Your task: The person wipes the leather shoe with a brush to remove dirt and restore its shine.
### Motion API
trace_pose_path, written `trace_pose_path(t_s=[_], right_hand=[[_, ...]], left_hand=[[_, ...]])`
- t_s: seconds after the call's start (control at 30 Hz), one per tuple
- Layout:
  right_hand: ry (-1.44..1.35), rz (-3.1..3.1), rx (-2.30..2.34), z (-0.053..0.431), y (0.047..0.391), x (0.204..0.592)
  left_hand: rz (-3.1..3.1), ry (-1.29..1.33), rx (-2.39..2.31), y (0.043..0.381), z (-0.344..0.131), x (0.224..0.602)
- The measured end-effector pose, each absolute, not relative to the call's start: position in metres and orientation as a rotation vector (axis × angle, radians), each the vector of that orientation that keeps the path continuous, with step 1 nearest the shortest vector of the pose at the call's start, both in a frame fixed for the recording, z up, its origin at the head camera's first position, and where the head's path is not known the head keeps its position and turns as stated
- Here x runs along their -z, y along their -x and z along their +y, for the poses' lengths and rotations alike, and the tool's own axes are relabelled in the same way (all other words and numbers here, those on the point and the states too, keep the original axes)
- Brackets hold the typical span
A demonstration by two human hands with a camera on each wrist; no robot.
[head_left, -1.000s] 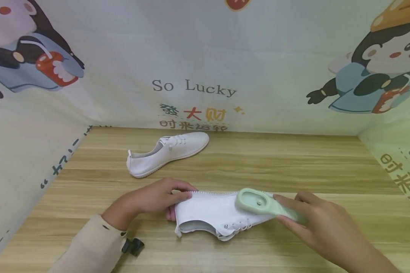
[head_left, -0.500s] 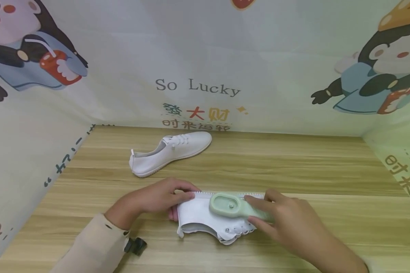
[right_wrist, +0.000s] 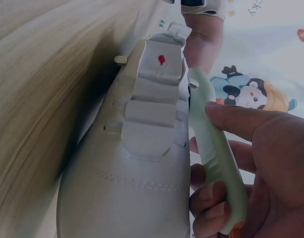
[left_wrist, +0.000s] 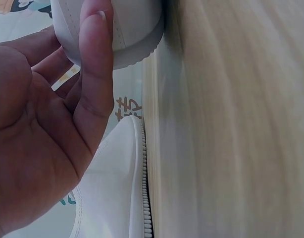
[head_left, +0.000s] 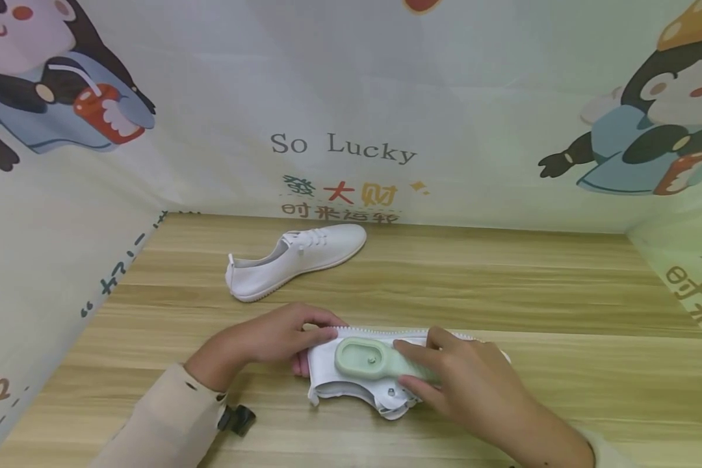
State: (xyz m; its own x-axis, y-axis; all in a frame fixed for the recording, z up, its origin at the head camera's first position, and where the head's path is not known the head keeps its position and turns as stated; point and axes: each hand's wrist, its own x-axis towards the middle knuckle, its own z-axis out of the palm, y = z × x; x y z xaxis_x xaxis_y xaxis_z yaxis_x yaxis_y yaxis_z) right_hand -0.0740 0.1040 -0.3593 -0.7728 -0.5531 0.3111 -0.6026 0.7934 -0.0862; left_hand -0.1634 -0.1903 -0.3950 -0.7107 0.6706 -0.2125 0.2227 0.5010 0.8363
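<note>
A white lace-up shoe lies on its side on the wooden table, sole edge away from me, its opening toward me. My left hand grips it by the heel, thumb on the upper side. In my right hand is a pale green brush, held by its handle with its head flat against the shoe's side near the heel. Any bristles are hidden beneath the head. The right wrist view shows fingers wrapped around the ribbed handle, beside the shoe's tongue.
A second white shoe stands upright farther back, left of centre, toe pointing right. Printed cloth walls enclose the wooden tabletop at the back and sides. A small black device sits at my left cuff.
My right hand has slid the brush leftward along the shoe's side, from near the toe to near the heel. The left hand keeps its grip on the heel. The view shifts slightly.
</note>
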Motion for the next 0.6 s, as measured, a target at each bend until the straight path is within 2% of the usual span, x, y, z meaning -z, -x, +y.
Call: trace_pose_path(t_s=[0.23,0.6], right_hand=[[-0.837,-2.743,-0.242,0.115,0.071,0.357],[-0.641,-2.764,-0.158,0.168,0.06,0.343]], left_hand=[[2.191,-0.722,-1.151,0.163,-0.191,0.396],[2.18,-0.697,-1.154,0.163,-0.191,0.396]])
